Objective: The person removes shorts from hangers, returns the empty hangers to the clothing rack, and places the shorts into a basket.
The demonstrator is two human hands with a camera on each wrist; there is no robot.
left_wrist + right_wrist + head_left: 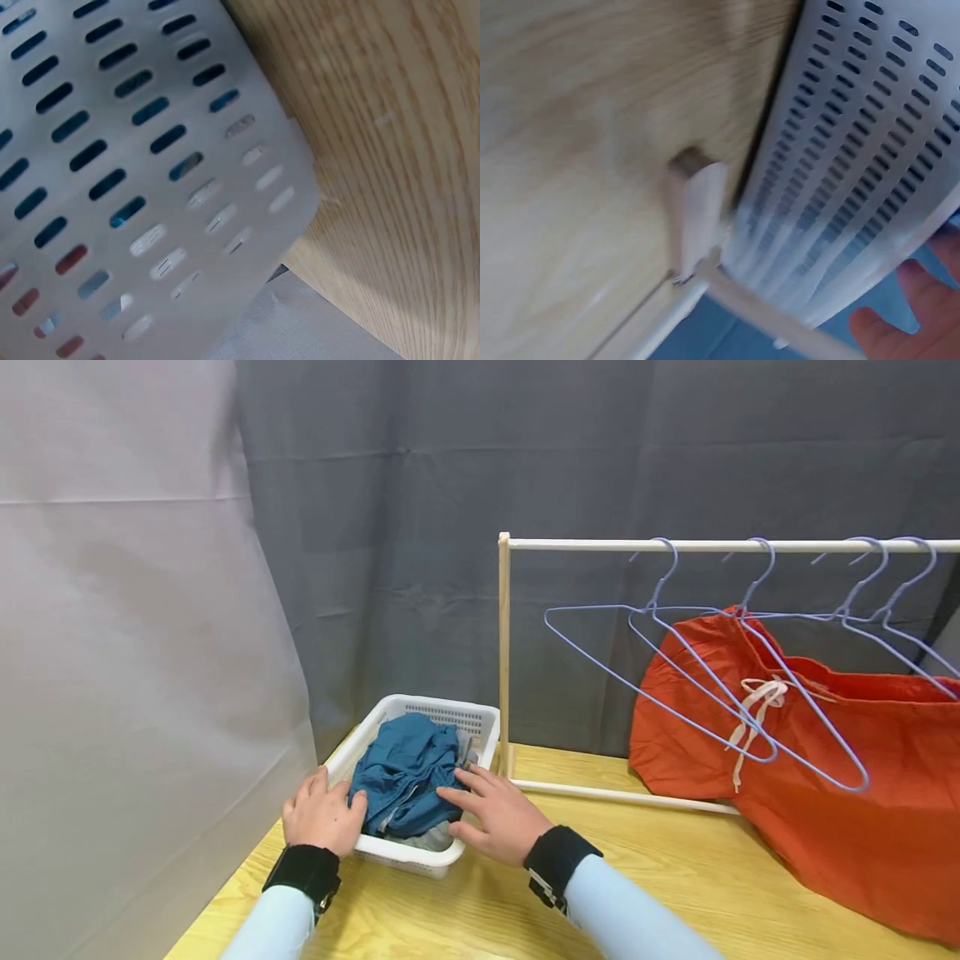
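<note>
A white perforated basket [480, 718] on the wooden table holds a crumpled blue garment [408, 768] with a white drawstring, and some grey cloth [431, 837] lies under it. My left hand [322, 814] is at the basket's left front rim, fingers loosely extended and thumb beside the blue garment. Over the right rim reaches my right hand [498, 814], its fingers spread and straight near the garment's edge. Whether those fingertips touch the cloth, I cannot tell. In the left wrist view, the basket wall [150, 180] hides most of the left hand.
Right of the basket stands a rack with a wooden post [504, 652] and a white rail [577, 545]. Several lilac hangers [592, 664] hang from it. Behind them is an orange-red garment [847, 785] with a white drawstring. A pale curtain [142, 652] borders the left.
</note>
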